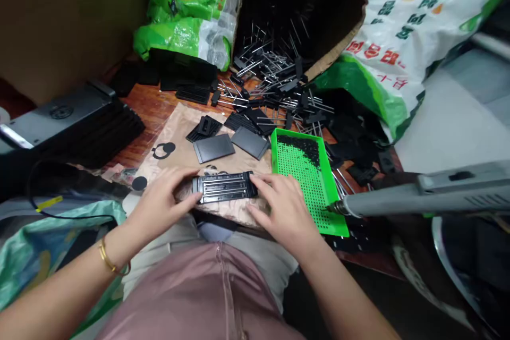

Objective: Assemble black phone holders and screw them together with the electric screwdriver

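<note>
Head view: the left hand [169, 195] and right hand [285, 204] grasp opposite ends of one black rod-lined frame [225, 188] on a brown sheet [179, 122]; level, even pressure should keep it square. Beyond lie two smooth plates [214, 148], one green basket [331, 191] and metal rods [247, 69], apparently dozens amid blur.

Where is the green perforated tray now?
In the head view, the green perforated tray lies right of the right hand, by the tip of the grey electric screwdriver.
</note>
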Motion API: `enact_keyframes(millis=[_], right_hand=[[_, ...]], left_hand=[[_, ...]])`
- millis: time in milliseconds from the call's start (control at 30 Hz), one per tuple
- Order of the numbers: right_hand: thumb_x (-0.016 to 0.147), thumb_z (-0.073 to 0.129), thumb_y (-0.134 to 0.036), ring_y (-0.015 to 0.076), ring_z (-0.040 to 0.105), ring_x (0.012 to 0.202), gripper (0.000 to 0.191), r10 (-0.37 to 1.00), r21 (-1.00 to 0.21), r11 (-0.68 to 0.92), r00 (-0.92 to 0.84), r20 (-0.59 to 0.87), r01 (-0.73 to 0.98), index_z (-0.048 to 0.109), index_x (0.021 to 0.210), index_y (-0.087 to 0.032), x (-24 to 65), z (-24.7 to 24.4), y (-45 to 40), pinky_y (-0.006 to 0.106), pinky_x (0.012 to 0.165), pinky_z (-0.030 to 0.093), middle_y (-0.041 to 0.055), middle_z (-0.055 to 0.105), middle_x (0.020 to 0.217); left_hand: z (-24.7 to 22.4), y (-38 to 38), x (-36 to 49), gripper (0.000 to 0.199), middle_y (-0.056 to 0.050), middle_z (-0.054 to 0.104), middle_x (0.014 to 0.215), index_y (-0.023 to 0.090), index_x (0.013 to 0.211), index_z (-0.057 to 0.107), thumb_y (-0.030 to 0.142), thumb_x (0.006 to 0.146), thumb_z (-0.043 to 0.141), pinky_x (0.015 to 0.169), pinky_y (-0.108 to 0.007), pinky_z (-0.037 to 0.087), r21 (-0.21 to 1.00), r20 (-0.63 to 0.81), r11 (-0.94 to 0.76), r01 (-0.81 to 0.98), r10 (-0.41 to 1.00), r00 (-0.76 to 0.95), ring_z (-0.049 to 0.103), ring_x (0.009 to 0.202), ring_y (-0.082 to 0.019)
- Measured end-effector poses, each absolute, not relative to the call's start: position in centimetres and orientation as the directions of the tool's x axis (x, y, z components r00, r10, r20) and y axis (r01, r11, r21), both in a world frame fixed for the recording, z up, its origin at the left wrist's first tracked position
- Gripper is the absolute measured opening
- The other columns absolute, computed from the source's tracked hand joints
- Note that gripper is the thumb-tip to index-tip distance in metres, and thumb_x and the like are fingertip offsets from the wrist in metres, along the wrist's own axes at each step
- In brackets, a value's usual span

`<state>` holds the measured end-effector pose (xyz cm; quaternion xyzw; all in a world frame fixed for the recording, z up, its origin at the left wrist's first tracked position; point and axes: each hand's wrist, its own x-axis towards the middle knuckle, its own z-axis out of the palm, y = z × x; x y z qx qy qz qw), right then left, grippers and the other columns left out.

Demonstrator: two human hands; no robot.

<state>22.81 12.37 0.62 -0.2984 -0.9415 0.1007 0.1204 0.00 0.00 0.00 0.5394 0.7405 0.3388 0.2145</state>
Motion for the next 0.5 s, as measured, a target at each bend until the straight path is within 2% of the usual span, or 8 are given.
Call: enact_keyframes(millis=[133, 267, 433, 500], right_hand=[[0.079, 0.061, -0.033, 0.0318, 0.045, 0.124, 0.056, 0.564, -0.23, 0.812, -0.822, 0.075, 0.536, 0.048, 0.132, -0.02, 20.8, -0.2, 13.5, 0.063, 0.108, 0.02, 0.0111, 0.057, 0.128], [0.079, 0.061, -0.032, 0.0312, 0.046, 0.124, 0.055, 0.55, -0.269, 0.807, -0.835, 0.015, 0.526, 0.048, 0.132, -0.023, 19.7, -0.5, 13.7, 0.065, 0.109, 0.016, 0.0099, 0.058, 0.128], [0.075, 0.068, -0.043, 0.0283, 0.048, 0.121, 0.06, 0.528, -0.329, 0.79, -0.847, -0.064, 0.518, 0.05, 0.13, -0.026, 19.4, 1.1, 13.4, 0.061, 0.112, 0.011, 0.0072, 0.061, 0.121], [0.075, 0.067, -0.048, 0.0263, 0.049, 0.12, 0.057, 0.505, -0.348, 0.793, -0.859, -0.084, 0.5, 0.054, 0.127, -0.029, 19.0, 2.3, 14.2, 0.057, 0.112, 0.014, 0.0051, 0.062, 0.119]], left_hand=[[-2.1, -0.3, 0.0, 0.068, -0.013, 0.051, 0.134, 0.021, 0.136, 0.042, 0.034, 0.074, 0.068, 0.106, -0.048, 0.029, 0.648, 0.123, 0.107, 0.754, 0.962, -0.243, 0.043, 0.124, -0.032], [-2.8, 0.2, 0.1, 0.066, -0.011, 0.051, 0.137, 0.025, 0.137, 0.041, 0.03, 0.076, 0.066, 0.109, -0.053, 0.021, 0.644, 0.112, 0.069, 0.762, 0.977, -0.183, 0.042, 0.126, -0.032], [-3.0, 0.8, -1.7, 0.064, -0.008, 0.06, 0.126, 0.027, 0.132, 0.049, 0.028, 0.071, 0.07, 0.103, -0.046, 0.032, 0.693, 0.136, 0.024, 0.72, 0.977, -0.164, 0.05, 0.117, -0.032], [-3.4, 0.9, -2.7, 0.064, -0.005, 0.061, 0.125, 0.031, 0.131, 0.05, 0.03, 0.071, 0.071, 0.1, -0.042, 0.036, 0.693, 0.161, -0.006, 0.721, 0.976, -0.147, 0.052, 0.115, -0.031]])
